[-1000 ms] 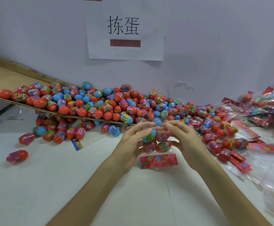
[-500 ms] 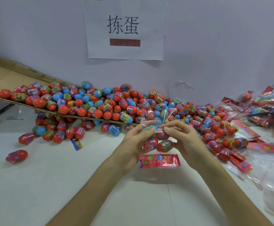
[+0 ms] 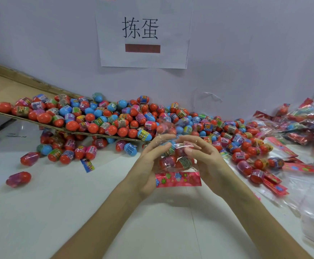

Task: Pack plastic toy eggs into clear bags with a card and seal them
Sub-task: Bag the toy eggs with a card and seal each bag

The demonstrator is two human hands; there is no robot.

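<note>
Right above the counter (image 3: 77, 212), left hand (image 3: 148, 169) and right hand (image 3: 210, 163) both pinch the egg-filled clear bag (image 3: 177, 158) between them, card (image 3: 178, 180) end nearest the person, unsealed end pointing away.

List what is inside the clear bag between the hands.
The clear plastic bag shows about four plastic toy eggs and a red flowered card below them. The left hand and right hand cover its sides; more eggs may hide there.

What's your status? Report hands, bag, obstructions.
Both grip the bag: left hand, right hand. It holds eggs and card; top flap up, not sealed. Loose eggs piled behind, nothing blocking.
</note>
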